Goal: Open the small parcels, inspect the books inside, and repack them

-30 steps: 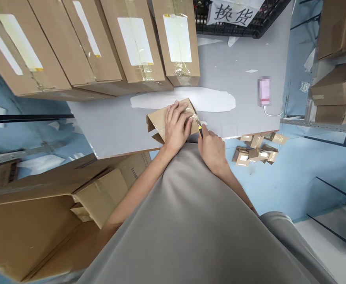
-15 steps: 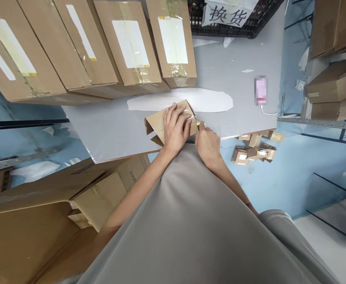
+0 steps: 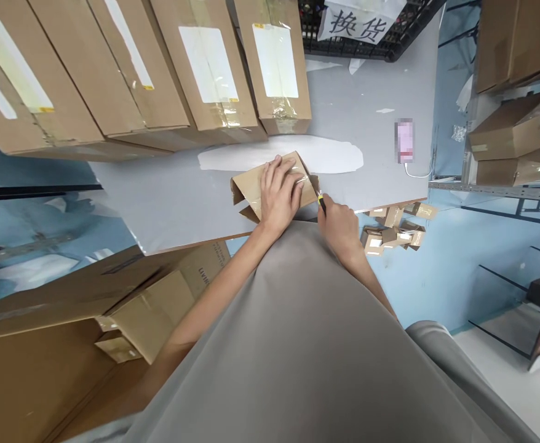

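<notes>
A small brown cardboard box (image 3: 251,180) lies on the grey table close to my body. Its left end gapes with the flaps apart, and a flap stands out at its right end. My left hand (image 3: 280,191) rests on top of the box, fingers stretched out and pressing on its taped face. In my right hand (image 3: 339,224) is a yellow and black utility knife (image 3: 321,201), wrapped by the fingers. The knife's tip points at the right end of the box; whether the blade touches the cardboard I cannot tell.
Large taped boxes with white labels (image 3: 275,61) line the table's back left. A black crate (image 3: 362,49) with a paper sign stands behind. A pink device (image 3: 405,141) on a white cable lies right. Small boxes (image 3: 392,231) sit on the blue floor; a big open carton (image 3: 43,369) stands lower left.
My right hand has drawn the knife rightward and slightly down, away from the box's right end, where a flap now stands out. My left hand stays on the box, which has shifted slightly right.
</notes>
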`<state>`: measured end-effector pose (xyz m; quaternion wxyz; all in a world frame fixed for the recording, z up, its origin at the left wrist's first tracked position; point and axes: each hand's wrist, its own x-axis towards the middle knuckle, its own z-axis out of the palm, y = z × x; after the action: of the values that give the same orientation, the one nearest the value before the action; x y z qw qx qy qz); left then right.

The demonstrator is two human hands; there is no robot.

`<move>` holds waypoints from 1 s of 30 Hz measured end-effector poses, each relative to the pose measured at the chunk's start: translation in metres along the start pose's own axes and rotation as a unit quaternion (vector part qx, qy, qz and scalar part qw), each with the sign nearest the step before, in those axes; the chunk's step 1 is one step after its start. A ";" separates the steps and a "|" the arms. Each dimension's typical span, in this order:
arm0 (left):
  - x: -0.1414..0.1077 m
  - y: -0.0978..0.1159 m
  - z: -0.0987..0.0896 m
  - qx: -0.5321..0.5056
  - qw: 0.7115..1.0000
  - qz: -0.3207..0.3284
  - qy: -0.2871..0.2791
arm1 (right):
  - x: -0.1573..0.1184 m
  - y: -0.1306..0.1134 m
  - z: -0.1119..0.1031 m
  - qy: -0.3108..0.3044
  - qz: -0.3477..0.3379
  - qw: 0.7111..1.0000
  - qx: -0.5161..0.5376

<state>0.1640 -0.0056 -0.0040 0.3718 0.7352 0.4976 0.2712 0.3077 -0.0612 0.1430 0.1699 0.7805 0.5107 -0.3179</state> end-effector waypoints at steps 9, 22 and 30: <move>-0.013 -0.001 -0.046 -0.017 0.989 -0.081 0.124 | 0.156 0.108 0.080 0.188 0.037 0.974 0.118; -0.086 -0.028 -0.061 -0.018 0.935 -0.294 0.196 | 0.232 0.174 0.114 0.184 0.087 0.974 0.096; -0.072 -0.020 -0.054 -0.044 0.926 -0.304 0.219 | 0.183 0.078 0.091 0.196 -0.220 0.892 0.343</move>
<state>0.0864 -0.0533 0.0089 0.3503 0.4537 0.7540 0.3209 0.3992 -0.0215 -0.0512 -0.2863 0.7046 0.5514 -0.3429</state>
